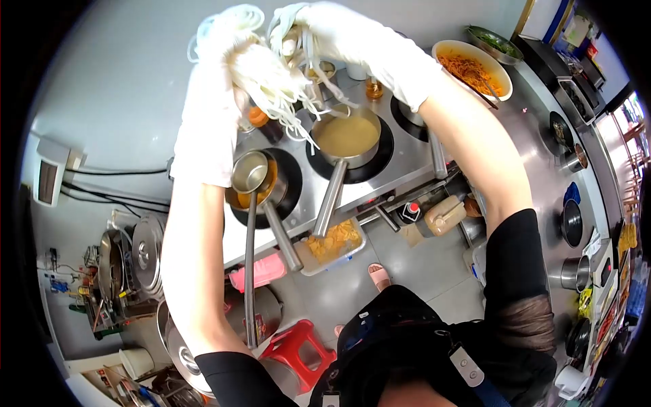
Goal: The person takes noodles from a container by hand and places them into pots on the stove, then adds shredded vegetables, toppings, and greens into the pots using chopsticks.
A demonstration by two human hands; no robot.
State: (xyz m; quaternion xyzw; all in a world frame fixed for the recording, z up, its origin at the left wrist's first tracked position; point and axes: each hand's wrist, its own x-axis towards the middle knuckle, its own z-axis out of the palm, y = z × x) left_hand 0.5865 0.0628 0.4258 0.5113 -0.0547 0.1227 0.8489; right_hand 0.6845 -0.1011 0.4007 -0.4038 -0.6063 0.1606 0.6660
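Both my hands wear white gloves and are raised over the stove at the top of the view. My left hand (224,51) is closed around a bundle of white noodles (268,78), whose strands hang down. Beside it, my right hand (298,34) is closed on more of the strands. The lowest ends dangle at the left rim of a saucepan (348,138) of cloudy yellowish broth. A ladle (249,171) rests over a second pan (273,182) with orange liquid, to the left.
A white bowl of shredded orange food (468,73) stands at the upper right, near a dish of greens (495,44). Bottles stand behind the pans. Below the stove are a bin of yellow pieces (332,245) and a red stool (298,353). Pan handles project toward me.
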